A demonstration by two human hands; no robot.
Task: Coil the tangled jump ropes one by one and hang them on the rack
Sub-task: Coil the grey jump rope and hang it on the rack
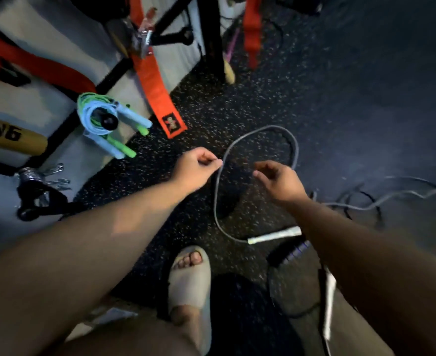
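The left hand (196,167) pinches the grey rope (260,129), which loops round to the right hand (281,179). Whether that loosely curled hand grips it is unclear. The rope's white handle (274,235) is nearer the person, between the hands. Coiled ropes (101,116) hang left of the left hand.

The rope (263,128) looping between the left hand (196,165) and right hand (278,181) is plain grey; its handle (274,236), below the hands, is white. Under both hands the floor (211,106) is black, speckled with pale flecks. Left of the left hand, the coils (101,116) are pale blue and bright green. Above the left hand, a strap (152,80) is orange-red with a black patch, and the rack (211,34) is black. Far left, a bat (14,140) is tan with black letters. Below the hands, a slipper (188,278) is beige and a second handle (288,253) is black with purple rings
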